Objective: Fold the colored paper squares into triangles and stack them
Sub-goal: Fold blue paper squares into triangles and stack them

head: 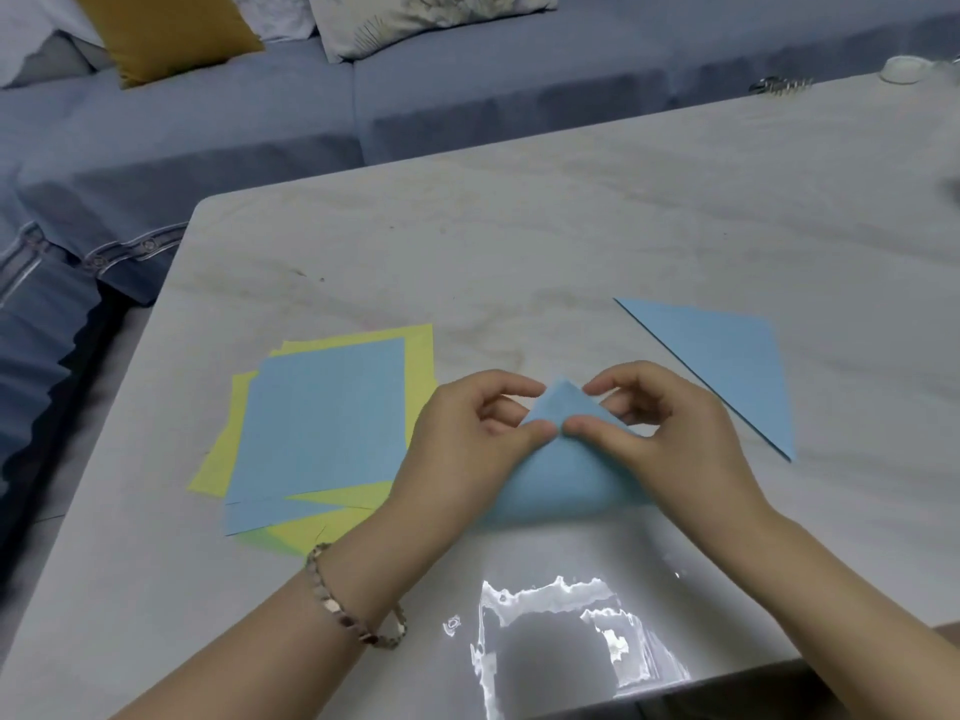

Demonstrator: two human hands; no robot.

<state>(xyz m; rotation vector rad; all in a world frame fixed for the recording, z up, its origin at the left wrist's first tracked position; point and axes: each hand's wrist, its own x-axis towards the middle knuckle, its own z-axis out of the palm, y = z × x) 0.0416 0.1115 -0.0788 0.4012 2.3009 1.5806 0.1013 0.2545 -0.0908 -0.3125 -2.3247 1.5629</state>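
Both hands (566, 433) hide most of blue sheet (561, 480); far-right counter (519, 241) items blurred, white one (903, 70) unidentifiable.

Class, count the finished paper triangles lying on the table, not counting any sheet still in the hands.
1. A blue triangle lies flat to the right of the hands. Another blue sheet is mid-fold between them, not yet creased.

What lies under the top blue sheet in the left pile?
Under the blue sheet, yellow sheets and another blue sheet stick out at the edges. How many lie beneath is hidden.
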